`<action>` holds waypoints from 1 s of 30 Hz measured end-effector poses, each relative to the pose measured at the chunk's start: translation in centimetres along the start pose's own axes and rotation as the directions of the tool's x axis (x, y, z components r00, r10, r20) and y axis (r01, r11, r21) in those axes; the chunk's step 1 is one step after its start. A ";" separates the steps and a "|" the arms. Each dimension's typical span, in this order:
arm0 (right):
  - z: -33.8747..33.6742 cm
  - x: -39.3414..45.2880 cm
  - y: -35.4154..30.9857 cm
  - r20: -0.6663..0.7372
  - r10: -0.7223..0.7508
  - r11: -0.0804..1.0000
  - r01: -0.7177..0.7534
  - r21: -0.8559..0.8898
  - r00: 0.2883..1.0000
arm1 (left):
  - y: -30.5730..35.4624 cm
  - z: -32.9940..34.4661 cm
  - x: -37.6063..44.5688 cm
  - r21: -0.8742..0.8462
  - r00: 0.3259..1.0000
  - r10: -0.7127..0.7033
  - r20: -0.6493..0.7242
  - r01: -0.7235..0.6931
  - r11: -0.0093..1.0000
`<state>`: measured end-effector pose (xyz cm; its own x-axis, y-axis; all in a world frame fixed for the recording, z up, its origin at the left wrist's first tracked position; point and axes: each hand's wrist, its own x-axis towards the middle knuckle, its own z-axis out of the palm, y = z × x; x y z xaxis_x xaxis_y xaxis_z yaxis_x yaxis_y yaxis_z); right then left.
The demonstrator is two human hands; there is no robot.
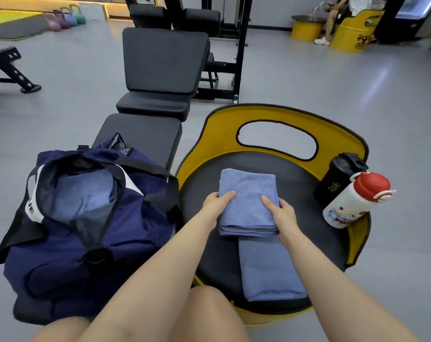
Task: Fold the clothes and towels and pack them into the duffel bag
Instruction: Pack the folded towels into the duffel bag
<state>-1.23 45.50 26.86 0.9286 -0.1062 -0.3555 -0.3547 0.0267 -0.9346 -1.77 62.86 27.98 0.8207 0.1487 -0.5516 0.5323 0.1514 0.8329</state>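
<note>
Our fingers were hidden under the folded blue towel; only the thumbs showed. Both forearms reached forward over the round black seat. Left hand and right hand each gripped a side edge of the towel, thumb on top. A second folded towel lay nearer us, touching the first. The open navy duffel bag sat to our left, blue cloth inside
</note>
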 end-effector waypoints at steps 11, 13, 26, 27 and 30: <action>-1.3 4.5 1.8 -0.054 -0.058 0.921 0.033 -0.387 0.997 | -1.9 2.1 3.3 0.038 0.998 -0.039 0.049 0.037 0.999; -1.5 4.9 2.7 -0.017 0.010 0.936 -0.015 -0.352 1.000 | -2.5 2.5 3.3 0.015 0.995 -0.040 0.087 0.039 0.999; 4.5 5.0 3.2 0.108 0.056 0.929 -0.012 -0.370 0.992 | -2.1 -2.4 4.1 0.322 0.985 0.131 -0.109 -0.090 0.943; 5.2 5.0 3.3 0.118 0.056 0.928 -0.008 -0.373 0.991 | -1.9 -3.0 4.1 0.347 0.982 0.135 -0.133 -0.081 0.934; 7.3 4.8 3.3 0.140 0.070 0.926 -0.012 -0.378 0.988 | -1.3 -4.6 4.1 0.388 0.970 0.152 -0.188 -0.069 0.919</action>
<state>2.80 52.29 22.00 0.9077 0.0359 -0.4181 -0.3805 -0.3495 -0.8562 -0.06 67.79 24.38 0.8383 0.3515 -0.4168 0.5131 -0.2498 0.8212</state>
